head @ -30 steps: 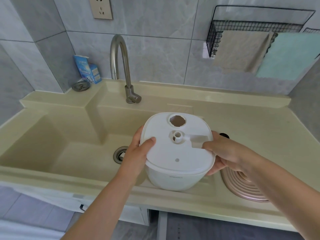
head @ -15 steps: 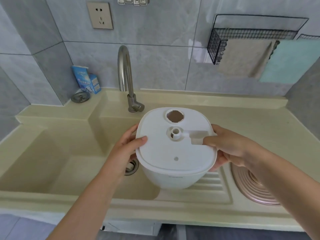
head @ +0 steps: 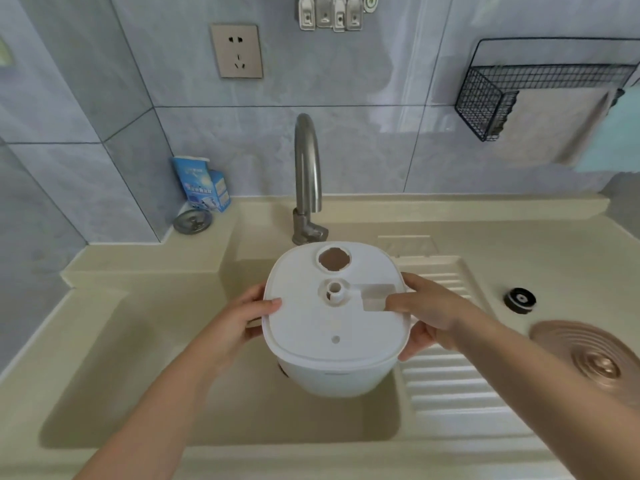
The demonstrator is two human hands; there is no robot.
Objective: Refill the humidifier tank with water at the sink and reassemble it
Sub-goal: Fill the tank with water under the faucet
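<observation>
1. Head view: a white humidifier tank (head: 334, 327) is being held over the basin of a cream sink (head: 138, 393), just in front of the steel faucet (head: 306, 178).
2. The tank is being gripped from both sides: the left hand (head: 239, 323) is being pressed against its left rim with the thumb lying on the flat top face, and the right hand (head: 429, 317) is being wrapped around its right rim, thumb likewise on top. The fingers (head: 414, 344) of both hands are clenched on the tank.
3. The tank's top face is being shown to the camera, with a round opening (head: 334, 259) near the far edge, under the faucet's spout, and a small raised nozzle (head: 335, 292) near the middle.
4. To the right, a ribbed draining area (head: 446, 386) is being seen beside the basin, with a small black cap (head: 519, 300) and a ridged copper-coloured disc (head: 595, 362) lying on the worktop (head: 554, 251) beyond it.
5. At the back left corner, a blue box (head: 202, 183) and a metal strainer (head: 193, 221) are being kept against the tiled wall; a wire basket (head: 519, 95) and a power socket (head: 237, 50) are being seen higher up.
</observation>
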